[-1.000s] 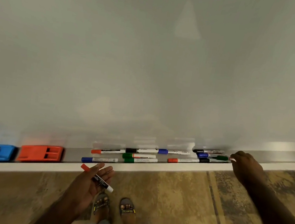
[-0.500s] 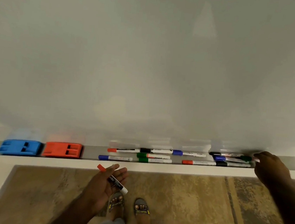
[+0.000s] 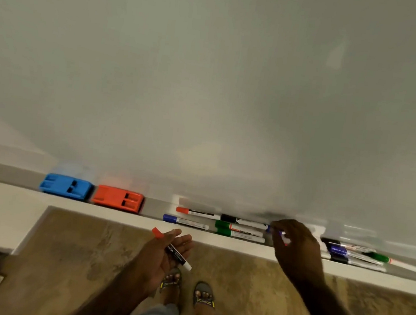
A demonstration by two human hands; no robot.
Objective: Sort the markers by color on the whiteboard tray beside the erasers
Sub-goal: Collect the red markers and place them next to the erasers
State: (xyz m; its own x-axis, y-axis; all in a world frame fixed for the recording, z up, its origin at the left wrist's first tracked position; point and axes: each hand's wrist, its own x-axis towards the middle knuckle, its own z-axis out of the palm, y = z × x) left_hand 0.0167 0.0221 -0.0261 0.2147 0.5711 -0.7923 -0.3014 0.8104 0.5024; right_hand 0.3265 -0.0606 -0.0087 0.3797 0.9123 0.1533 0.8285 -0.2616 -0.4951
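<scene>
The whiteboard tray runs across the view. On it lie a blue eraser and an orange-red eraser. Right of them lie a red-capped marker, a black marker, a blue marker and two green markers. A mixed cluster of markers sits further right. My left hand is below the tray, palm up, with a red-capped marker lying across it. My right hand covers the tray's middle, fingertips on a blue-capped marker; its grip is blurred.
The whiteboard fills the upper view. A white ledge runs below the tray at the left. My sandalled feet stand on a mottled brown floor under the tray.
My right hand has moved left along the tray from the right-end cluster to the middle markers. My left hand still carries the red-capped marker. The view has shifted to the left.
</scene>
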